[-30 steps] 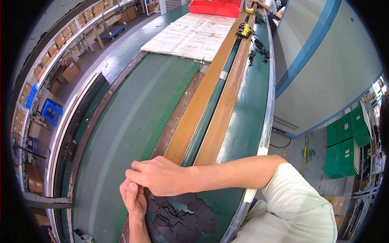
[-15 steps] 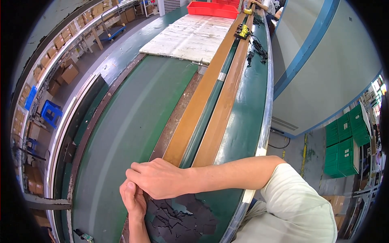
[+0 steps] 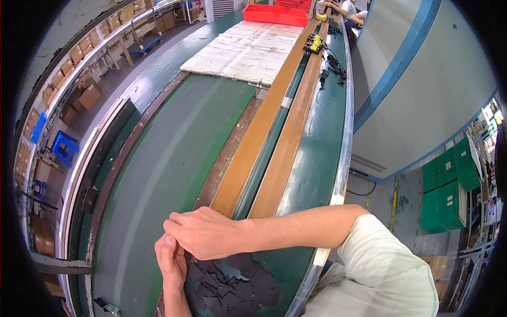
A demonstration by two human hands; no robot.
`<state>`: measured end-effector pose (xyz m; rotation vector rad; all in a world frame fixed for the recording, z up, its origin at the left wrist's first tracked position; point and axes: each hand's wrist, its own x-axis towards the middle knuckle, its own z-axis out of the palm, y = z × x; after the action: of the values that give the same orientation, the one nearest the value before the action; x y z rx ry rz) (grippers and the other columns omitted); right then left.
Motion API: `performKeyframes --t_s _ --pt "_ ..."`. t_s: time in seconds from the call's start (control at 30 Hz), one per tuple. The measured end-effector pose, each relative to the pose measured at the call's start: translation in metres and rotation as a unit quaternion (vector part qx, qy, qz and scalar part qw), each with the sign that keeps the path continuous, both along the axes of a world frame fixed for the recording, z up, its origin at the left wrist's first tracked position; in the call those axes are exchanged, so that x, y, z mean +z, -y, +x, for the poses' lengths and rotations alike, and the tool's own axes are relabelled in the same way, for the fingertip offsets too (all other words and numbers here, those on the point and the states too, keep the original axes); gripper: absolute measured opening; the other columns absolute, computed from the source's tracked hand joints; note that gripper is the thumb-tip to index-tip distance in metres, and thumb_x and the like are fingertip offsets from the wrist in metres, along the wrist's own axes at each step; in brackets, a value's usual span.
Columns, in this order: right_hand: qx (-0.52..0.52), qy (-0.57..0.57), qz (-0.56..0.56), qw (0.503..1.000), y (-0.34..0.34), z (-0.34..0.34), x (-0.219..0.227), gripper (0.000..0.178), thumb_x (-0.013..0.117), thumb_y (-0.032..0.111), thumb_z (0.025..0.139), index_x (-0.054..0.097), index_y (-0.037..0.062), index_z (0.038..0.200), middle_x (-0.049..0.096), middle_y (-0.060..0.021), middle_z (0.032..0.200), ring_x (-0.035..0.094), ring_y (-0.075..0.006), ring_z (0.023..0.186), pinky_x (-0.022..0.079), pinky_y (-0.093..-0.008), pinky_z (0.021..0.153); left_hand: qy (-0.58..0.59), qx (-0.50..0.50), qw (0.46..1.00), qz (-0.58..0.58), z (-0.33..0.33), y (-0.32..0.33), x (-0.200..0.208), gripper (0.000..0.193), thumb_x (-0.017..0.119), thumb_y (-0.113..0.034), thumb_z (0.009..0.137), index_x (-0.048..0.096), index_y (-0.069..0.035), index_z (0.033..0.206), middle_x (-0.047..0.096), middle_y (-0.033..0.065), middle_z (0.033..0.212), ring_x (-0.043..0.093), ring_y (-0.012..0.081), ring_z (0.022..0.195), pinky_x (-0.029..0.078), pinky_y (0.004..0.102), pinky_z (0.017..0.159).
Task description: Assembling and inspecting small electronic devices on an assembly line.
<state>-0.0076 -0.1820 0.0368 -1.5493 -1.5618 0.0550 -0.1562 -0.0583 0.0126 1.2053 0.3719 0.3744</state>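
My two hands meet over the edge between the green conveyor belt (image 3: 153, 174) and the wooden strip beside it. The right hand (image 3: 203, 232) lies across from the right with its fingers curled, its fingertips hidden behind the knuckles. Just below it, my left hand (image 3: 171, 259) comes up from the lower edge, thumb and fingers pressed together against the right fingers. Whatever the two hands pinch is too small or too covered to see. Under the right forearm lies a loose pile of thin black square pieces (image 3: 232, 288) on the green tabletop.
A small circuit board (image 3: 110, 307) sits at the belt's near left. Two long wooden strips (image 3: 274, 195) run away from me, with a black-and-yellow part (image 3: 313, 44) and black cables (image 3: 334, 68) farther up. A white board (image 3: 243, 50) and red trays (image 3: 275, 15) are at the far end, near other people.
Both hands keep almost the same pose, pressed together. The whole view has shifted very slightly; nothing else has visibly moved.
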Motion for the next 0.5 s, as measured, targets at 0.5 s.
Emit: performKeyframes --t_s 0.5 --pt "0.004 -0.007 -0.028 1.000 -0.0013 0.0035 -0.0004 0.014 0.065 0.007 0.093 0.054 -0.0021 0.094 0.058 -0.0150 0.084 0.065 -0.0378 0.070 0.050 -0.0473 0.057 -0.034 -0.017 0.999 -0.031 0.0025 -0.0062 0.0079 0.049 0.060 -0.035 0.105 0.064 0.012 0.121 0.070 0.0163 0.119 0.069 0.0226 0.110 0.055 0.0361 0.100"
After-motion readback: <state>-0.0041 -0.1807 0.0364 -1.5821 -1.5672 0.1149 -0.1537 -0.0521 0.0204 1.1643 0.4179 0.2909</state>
